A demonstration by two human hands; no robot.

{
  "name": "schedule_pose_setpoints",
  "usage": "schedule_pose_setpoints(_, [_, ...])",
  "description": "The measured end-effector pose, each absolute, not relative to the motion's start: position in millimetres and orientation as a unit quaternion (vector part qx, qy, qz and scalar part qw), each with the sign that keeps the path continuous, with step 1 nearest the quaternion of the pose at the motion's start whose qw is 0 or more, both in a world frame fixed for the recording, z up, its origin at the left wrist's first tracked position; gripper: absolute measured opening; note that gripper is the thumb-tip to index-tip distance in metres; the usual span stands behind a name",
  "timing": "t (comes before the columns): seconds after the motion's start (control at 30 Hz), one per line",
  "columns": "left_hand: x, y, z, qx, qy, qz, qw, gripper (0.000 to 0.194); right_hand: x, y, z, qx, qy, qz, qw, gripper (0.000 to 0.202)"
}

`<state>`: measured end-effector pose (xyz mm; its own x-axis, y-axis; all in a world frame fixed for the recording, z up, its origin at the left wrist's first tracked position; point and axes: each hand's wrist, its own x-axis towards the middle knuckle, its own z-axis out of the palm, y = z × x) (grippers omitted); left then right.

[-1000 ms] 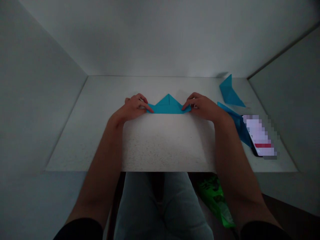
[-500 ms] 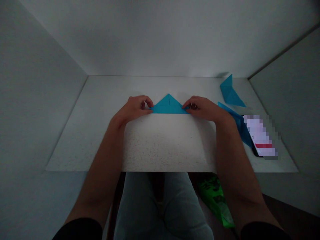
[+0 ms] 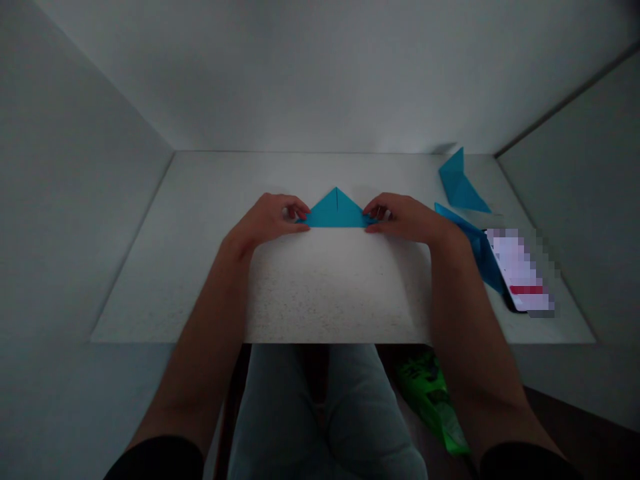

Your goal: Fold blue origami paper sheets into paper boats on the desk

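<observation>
A folded blue paper (image 3: 337, 212) lies on the white table, its peak pointing away from me and its long straight edge toward me. A short dark slit line runs down from near the peak. My left hand (image 3: 280, 217) pinches its left corner between thumb and fingers. The right corner is pinched by my right hand (image 3: 397, 217) in the same way. Both corners are partly hidden by the fingers.
Two more folded blue papers stand at the right, one toward the back (image 3: 461, 187) and one beside my right forearm (image 3: 483, 253). A phone (image 3: 520, 270) touches the nearer one. Below the table (image 3: 320, 293) is a green bag (image 3: 435, 400).
Both hands have shifted slightly inward along the paper, with their fingertips closer together. The paper has stayed in nearly the same place.
</observation>
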<state>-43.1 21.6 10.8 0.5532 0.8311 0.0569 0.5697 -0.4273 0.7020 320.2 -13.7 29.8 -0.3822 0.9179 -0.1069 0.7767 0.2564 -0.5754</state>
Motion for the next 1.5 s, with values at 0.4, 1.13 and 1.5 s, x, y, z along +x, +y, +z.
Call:
schedule_pose_setpoints(0.4, [-30.8,13.9,17.4,0.873,0.399,0.191,0.204,0.031,313.6,-17.6,32.2,-0.524,-0.821,0.188,0.129,0.02])
schedule_pose_setpoints(1.13, [0.9,1.6,6.6,0.874,0.441,0.149,0.14,0.051,287.7,-12.9,20.7,-0.433,-0.869,0.158,0.18,0.03])
schedule_pose_setpoints(1.5, [5.4,-0.8,6.2,0.871,0.443,0.17,0.126,0.043,280.1,-18.8,28.4,-0.46,-0.851,0.095,0.233,0.051])
